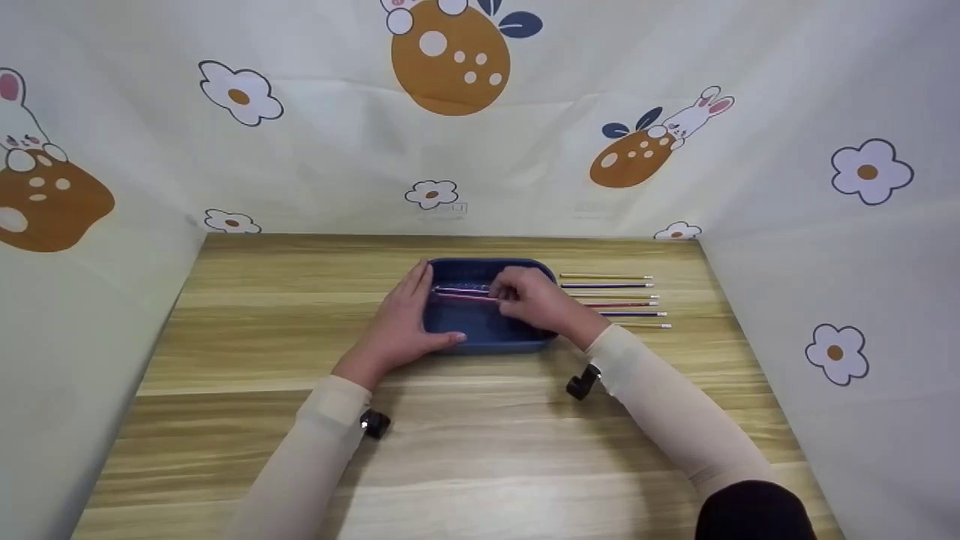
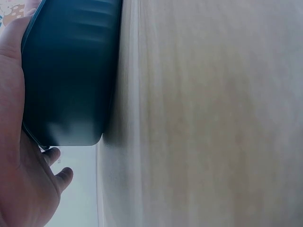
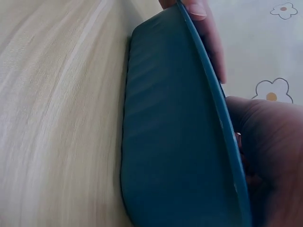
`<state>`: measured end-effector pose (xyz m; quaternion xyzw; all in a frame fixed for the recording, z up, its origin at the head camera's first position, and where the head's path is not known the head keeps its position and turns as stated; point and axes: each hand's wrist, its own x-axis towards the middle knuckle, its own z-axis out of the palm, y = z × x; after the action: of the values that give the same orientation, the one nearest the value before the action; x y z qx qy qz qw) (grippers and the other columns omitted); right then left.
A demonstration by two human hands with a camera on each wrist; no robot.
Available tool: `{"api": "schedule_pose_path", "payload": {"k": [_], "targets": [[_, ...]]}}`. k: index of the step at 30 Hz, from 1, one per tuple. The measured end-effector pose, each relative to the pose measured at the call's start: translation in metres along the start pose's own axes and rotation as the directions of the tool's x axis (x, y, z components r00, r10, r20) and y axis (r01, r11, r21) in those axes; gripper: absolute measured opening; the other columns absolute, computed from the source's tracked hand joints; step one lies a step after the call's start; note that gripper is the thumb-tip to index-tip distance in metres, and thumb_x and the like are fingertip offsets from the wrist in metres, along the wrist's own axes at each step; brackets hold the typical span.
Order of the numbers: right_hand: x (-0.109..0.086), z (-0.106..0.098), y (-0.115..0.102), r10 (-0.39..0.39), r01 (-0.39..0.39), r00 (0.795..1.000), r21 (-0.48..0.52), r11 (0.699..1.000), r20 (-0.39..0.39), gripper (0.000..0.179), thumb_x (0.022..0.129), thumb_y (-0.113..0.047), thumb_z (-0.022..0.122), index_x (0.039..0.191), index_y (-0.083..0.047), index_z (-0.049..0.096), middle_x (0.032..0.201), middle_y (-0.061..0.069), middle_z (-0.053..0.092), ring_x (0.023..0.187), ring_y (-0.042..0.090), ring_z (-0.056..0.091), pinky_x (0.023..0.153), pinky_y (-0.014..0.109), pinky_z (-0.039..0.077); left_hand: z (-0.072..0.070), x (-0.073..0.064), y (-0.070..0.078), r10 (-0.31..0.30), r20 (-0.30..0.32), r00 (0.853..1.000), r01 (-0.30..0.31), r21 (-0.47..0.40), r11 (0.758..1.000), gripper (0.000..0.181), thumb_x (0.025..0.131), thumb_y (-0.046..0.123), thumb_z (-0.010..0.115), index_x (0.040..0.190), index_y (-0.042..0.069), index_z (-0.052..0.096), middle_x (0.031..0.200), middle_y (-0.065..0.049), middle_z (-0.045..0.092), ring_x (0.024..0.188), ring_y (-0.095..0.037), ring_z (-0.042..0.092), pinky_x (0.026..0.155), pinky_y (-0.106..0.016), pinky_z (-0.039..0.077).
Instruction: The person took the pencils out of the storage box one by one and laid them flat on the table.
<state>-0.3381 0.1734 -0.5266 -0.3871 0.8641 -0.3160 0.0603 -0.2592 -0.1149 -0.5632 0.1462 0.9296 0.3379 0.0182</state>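
A dark blue tray (image 1: pixel 487 347) with a raised rim stands on the table. My left hand (image 1: pixel 405 315) holds its left end, fingers along the outer side and thumb on the front rim; in the left wrist view, two fingertips (image 2: pixel 64 177) show past that end. Inside the tray, slim pink and red pencils (image 1: pixel 465 297) lie side by side, pointing left from my right hand (image 1: pixel 529 296). The right fingers are bent over the tray and pinch at the pencils' right part, which they cover. In the right wrist view the tray wall hides most of that grip.
To the right of the tray, several pencils lie in a row on the wooden table (image 1: pixel 480 427): a yellow pencil (image 1: pixel 606 277), a dark pencil (image 1: pixel 607 286) and others, white-tipped at their right ends. Patterned cloth walls (image 1: pixel 337 157) rise at the back and both sides.
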Motion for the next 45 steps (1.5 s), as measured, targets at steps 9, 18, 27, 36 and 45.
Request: {"api": "schedule_pose_path", "payload": {"k": [9,18,27,36,45], "targets": [[-0.017,-0.013,0.003,-0.013,0.015,0.999,0.066,0.998,-0.035,0.017,0.092,0.005,0.074,0.107,-0.001,0.079,0.101,0.009,0.071,0.091,0.023,0.065,0.082,0.038,0.057,0.000,0.002,0.000,-0.010,0.001,1.000,0.010,-0.003,1.000,0.137,0.083,0.074,0.085,0.178,0.006,0.013,0.186,-0.012,0.006,0.169,-0.039,0.013,0.135,-0.058,0.017],[-0.038,-0.030,0.008,0.025,-0.016,0.997,0.127,0.992,-0.069,0.018,0.094,0.007,0.071,0.106,-0.002,0.079,0.098,0.011,0.071,0.088,0.020,0.063,0.077,0.031,0.054,-0.001,0.001,0.001,-0.002,0.004,1.000,0.002,0.019,1.000,0.139,0.082,0.082,0.080,0.178,0.008,0.011,0.186,-0.012,0.007,0.170,-0.037,0.012,0.135,-0.059,0.018],[-0.052,-0.043,0.008,0.036,-0.024,0.996,0.150,0.988,-0.078,0.016,0.096,0.005,0.072,0.105,-0.004,0.080,0.096,0.008,0.070,0.087,0.019,0.063,0.072,0.028,0.052,0.000,0.002,0.000,0.005,-0.001,1.000,-0.005,0.022,1.000,0.141,0.081,0.085,0.078,0.178,0.007,0.012,0.186,-0.012,0.007,0.169,-0.038,0.013,0.135,-0.059,0.019],[-0.067,-0.056,0.011,0.075,-0.059,0.992,0.141,0.988,-0.105,0.016,0.099,0.003,0.075,0.102,-0.011,0.081,0.095,0.002,0.069,0.087,0.018,0.063,0.071,0.027,0.051,0.000,0.002,0.000,0.007,-0.006,1.000,-0.007,0.026,1.000,0.138,0.083,0.078,0.082,0.178,0.006,0.013,0.186,-0.014,0.008,0.169,-0.039,0.012,0.135,-0.059,0.018],[-0.084,-0.068,0.017,0.064,-0.048,0.994,0.169,0.984,-0.090,0.013,0.100,0.005,0.075,0.108,-0.003,0.081,0.098,0.008,0.070,0.087,0.021,0.064,0.073,0.029,0.052,0.000,0.001,0.000,0.000,0.005,1.000,0.000,0.024,1.000,0.140,0.082,0.082,0.080,0.178,0.007,0.012,0.186,-0.012,0.006,0.169,-0.039,0.012,0.135,-0.058,0.017]]}}
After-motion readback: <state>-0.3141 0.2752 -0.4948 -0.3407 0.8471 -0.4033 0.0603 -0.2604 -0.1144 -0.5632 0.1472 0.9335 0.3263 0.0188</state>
